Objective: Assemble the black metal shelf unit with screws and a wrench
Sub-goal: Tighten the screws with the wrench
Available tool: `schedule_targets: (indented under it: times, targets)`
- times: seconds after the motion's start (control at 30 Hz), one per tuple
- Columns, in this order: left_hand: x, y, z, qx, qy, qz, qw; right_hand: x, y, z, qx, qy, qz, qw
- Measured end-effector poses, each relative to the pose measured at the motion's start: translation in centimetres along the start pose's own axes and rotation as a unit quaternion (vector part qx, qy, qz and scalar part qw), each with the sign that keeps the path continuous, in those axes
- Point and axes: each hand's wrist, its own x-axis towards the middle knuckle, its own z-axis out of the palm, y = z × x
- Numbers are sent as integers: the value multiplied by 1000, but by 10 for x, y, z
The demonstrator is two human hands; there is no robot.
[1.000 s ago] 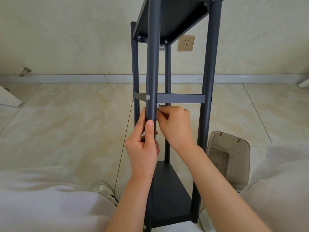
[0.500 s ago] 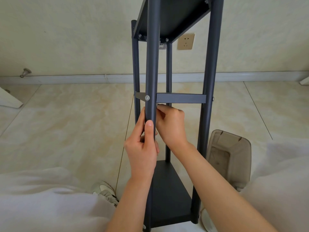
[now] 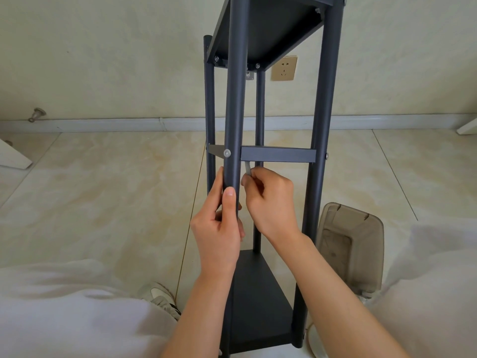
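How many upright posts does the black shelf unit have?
4: near left post in the left hand, near right post, far left post, far right post. None seems hidden.

The right hand (image 3: 271, 200) eases down from the underside of the middle shelf rail (image 3: 278, 154), and there's a gap opening where the fingers were pressed right up against it. The wrist rolls a little too. Now the small silvery wrench (image 3: 247, 168) shows more plainly, poking up from the pinching fingertips just beside the front post (image 3: 233, 112), its tip just under the rail.
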Motion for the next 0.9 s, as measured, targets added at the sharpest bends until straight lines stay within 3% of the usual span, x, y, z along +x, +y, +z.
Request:
schedule_targets:
  times: [0.77, 0.9]
  targets:
    - [-2, -4, -2, -11, 4, -3, 1000, 13, -2, 7, -12, -27, -20, 999]
    - [-1, -6, -2, -6, 6, -8, 1000, 17, 2, 14, 5, 2, -44, 999]
